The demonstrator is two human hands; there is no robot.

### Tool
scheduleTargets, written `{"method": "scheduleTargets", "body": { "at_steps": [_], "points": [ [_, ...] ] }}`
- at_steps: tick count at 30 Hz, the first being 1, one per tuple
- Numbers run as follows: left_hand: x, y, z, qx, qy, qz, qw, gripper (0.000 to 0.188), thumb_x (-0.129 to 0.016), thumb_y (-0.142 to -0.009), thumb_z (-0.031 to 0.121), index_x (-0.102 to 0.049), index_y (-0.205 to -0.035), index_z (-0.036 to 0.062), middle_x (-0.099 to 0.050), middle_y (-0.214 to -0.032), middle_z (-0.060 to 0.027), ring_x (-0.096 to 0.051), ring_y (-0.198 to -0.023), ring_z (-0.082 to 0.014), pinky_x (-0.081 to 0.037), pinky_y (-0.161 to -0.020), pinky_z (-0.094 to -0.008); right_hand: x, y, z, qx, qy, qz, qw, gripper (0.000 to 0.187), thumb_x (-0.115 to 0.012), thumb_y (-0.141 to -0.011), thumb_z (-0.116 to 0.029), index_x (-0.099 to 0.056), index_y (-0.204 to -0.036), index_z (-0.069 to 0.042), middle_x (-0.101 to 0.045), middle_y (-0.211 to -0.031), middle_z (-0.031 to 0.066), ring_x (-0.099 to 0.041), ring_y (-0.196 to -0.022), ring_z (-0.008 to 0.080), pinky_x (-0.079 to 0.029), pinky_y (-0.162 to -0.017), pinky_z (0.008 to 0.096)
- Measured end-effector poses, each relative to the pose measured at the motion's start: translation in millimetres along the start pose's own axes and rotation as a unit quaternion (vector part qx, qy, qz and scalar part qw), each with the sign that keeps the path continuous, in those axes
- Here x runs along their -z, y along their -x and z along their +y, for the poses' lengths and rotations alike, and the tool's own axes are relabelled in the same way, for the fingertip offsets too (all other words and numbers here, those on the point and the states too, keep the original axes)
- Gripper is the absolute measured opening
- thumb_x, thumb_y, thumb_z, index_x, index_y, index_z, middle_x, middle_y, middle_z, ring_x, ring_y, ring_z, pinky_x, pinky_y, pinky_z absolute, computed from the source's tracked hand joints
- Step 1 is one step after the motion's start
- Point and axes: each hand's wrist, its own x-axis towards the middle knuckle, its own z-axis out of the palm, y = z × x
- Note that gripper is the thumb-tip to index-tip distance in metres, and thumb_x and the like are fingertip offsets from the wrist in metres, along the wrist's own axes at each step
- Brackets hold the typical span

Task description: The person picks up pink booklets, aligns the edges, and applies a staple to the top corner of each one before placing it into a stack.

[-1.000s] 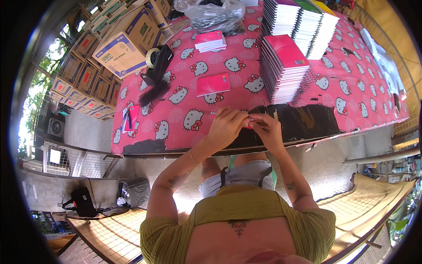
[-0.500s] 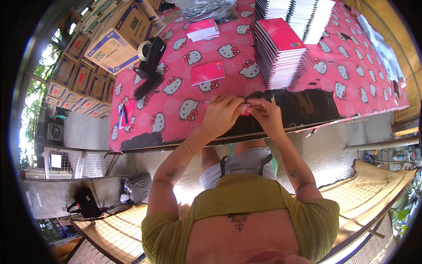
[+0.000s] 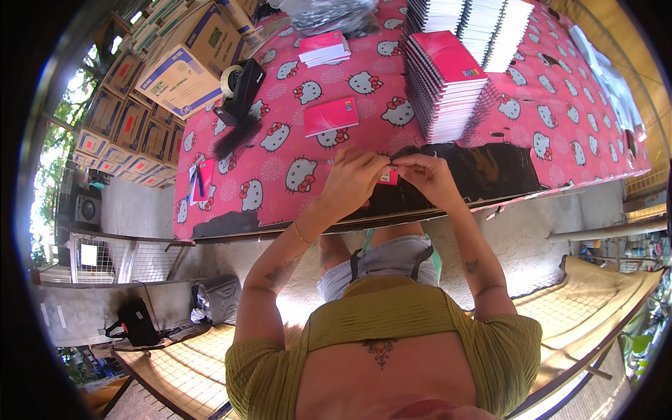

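At the near edge of the table, a small pink notebook (image 3: pixel 387 178) lies mostly hidden beneath my hands. My left hand (image 3: pixel 355 178) is closed over its left part, the fingertips pinched together at its upper edge. My right hand (image 3: pixel 430 179) is closed too, thumb and fingers pinching a bit of dark binding wire (image 3: pixel 394 165) there; its exact shape is hard to make out. Another pink notebook (image 3: pixel 331 116) lies flat just beyond my hands. To its right rises a tall stack of wire-bound pink notebooks (image 3: pixel 451 87).
A black tape dispenser (image 3: pixel 241 91) stands left beside a heap of black binding wires (image 3: pixel 236 137). A pen (image 3: pixel 199 183) lies on papers at the left edge. Behind are a small notebook pile (image 3: pixel 325 50), white bound stacks (image 3: pixel 483 31), plastic bags (image 3: pixel 332 15) and cardboard boxes (image 3: pixel 185 70).
My right hand has shifted slightly right and its fingers have straightened, showing more of the pink notebook under it. My left hand stays almost in place.
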Motion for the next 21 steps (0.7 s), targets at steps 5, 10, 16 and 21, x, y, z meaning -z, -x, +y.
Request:
{"method": "scheduleTargets", "body": {
  "at_steps": [5,10,16,21],
  "points": [
    [0.3,0.0,-2.0,0.02,0.003,-0.01,1.0,0.013,-0.063,-0.093,0.018,-0.065,-0.101,0.0086,-0.067,-0.09,-0.0065,-0.064,-0.091,-0.0277,-0.04,-0.097,-0.048,16.3,-17.4,-2.4,-0.021,0.016,-0.073,0.997,0.013,-0.068,-0.09,0.0,-0.07,-0.101,0.004,-0.07,-0.086,0.0046,-0.061,-0.08,0.0052,-0.051,-0.071,0.0227],
    [0.1,0.2,0.7,0.014,0.013,0.001,1.0,0.012,-0.063,-0.093,0.019,-0.064,-0.099,0.0086,-0.066,-0.088,-0.0069,-0.064,-0.088,-0.0289,-0.045,-0.091,-0.0439,17.4,-23.9,-12.7,0.022,0.058,-0.102,0.993,0.007,-0.07,-0.085,-0.002,-0.067,-0.09,0.002,-0.065,-0.074,0.0023,-0.059,-0.07,0.0057,-0.049,-0.064,0.0245],
    [13.7,-3.1,9.0,0.02,-0.028,-0.023,0.999,0.016,-0.066,-0.09,0.02,-0.064,-0.099,0.0068,-0.065,-0.085,-0.0098,-0.066,-0.078,-0.0293,-0.053,-0.071,-0.0402,-8.0,-21.8,-17.9,0.104,0.235,0.049,0.965,0.014,-0.072,-0.08,-0.007,-0.063,-0.088,-0.002,-0.064,-0.076,0.0066,-0.065,-0.067,0.0183,-0.05,-0.063,0.0304],
    [59.4,-51.9,46.5,0.161,0.21,0.122,0.957,0.016,-0.065,-0.092,0.016,-0.065,-0.104,0.0054,-0.068,-0.091,-0.011,-0.069,-0.082,-0.026,-0.055,-0.07,-0.0337,-21.0,-8.8,-101.0,0.24,0.196,0.179,0.934,0.042,-0.07,-0.084,-0.01,-0.061,-0.125,-0.005,-0.062,-0.114,0.0149,-0.064,-0.1,0.0267,-0.053,-0.079,0.0321]
  ]
}}
